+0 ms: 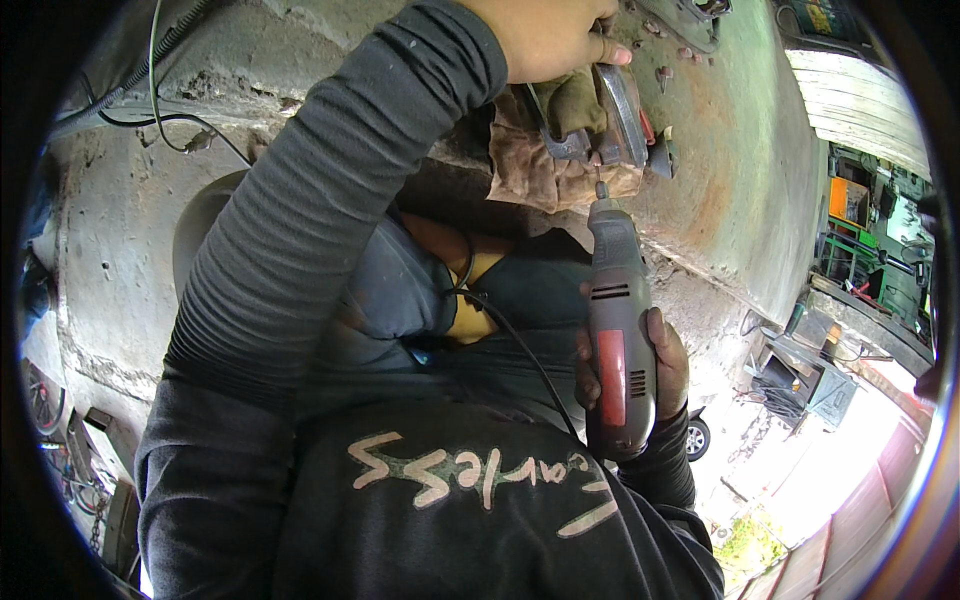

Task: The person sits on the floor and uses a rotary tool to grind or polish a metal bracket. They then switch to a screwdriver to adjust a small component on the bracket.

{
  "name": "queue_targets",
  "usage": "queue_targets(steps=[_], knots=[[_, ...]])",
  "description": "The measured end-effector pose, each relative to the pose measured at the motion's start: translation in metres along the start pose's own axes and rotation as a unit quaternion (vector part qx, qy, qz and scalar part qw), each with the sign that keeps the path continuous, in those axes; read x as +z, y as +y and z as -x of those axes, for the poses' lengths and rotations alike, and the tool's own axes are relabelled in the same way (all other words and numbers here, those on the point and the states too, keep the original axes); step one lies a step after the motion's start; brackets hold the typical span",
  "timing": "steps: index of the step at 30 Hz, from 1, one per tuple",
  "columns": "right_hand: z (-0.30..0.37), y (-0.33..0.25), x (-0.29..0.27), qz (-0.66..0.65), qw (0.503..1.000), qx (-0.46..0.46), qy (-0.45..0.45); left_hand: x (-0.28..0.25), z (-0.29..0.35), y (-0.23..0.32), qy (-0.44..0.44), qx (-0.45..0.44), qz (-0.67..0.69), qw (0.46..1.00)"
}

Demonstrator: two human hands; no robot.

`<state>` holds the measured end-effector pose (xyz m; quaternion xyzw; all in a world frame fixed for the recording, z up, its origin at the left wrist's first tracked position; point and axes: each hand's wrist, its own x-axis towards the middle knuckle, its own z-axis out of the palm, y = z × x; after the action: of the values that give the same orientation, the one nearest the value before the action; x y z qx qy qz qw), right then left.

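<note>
Nearest: black shirt (pixel 440 540) with pale lettering; beyond it, bent knees in blue-grey trousers (pixel 395 280). Right hand (pixel 672 365) gripping a grey rotary tool (pixel 622 290) with a red panel, fingers closed around its body, slim bit directed away from the wearer. Bit's tip at the near end of a dark, curved metal piece (pixel 622 115); contact cannot be told. Piece lies on a stained brown cloth (pixel 515 175), at the near edge of the concrete ledge (pixel 725 215). Left hand (pixel 545 40) at the piece's far end, thumb and fingers closed on it, partly cut off by the frame. Small bolts (pixel 663 78) on the ledge, past the cloth's right edge. Farther right: a wheel (pixel 697 438), an orange box (pixel 848 201) among green shelving.
</note>
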<state>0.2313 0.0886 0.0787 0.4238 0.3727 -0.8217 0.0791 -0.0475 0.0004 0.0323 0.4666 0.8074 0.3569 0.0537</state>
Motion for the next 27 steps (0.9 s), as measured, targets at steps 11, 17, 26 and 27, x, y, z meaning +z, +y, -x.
queue_targets(steps=[11,17,26,27], knots=[[0.0022,0.0017,-0.0008,-0.103,0.994,-0.034,-0.007,0.0017,0.0019,0.0017,0.014,0.003,-0.003,1.0],[0.0029,0.0039,-0.0005,-0.075,0.997,-0.027,0.004,0.0005,0.0027,0.002,0.014,0.007,-0.012,1.0],[0.004,0.0044,-0.0004,-0.061,0.997,-0.036,0.004,0.0067,-0.004,-0.0008,0.008,-0.014,-0.066,0.998],[0.004,0.0047,-0.0006,-0.043,0.999,-0.023,0.011,0.0074,-0.0056,-0.0018,0.01,-0.012,-0.059,0.998]])
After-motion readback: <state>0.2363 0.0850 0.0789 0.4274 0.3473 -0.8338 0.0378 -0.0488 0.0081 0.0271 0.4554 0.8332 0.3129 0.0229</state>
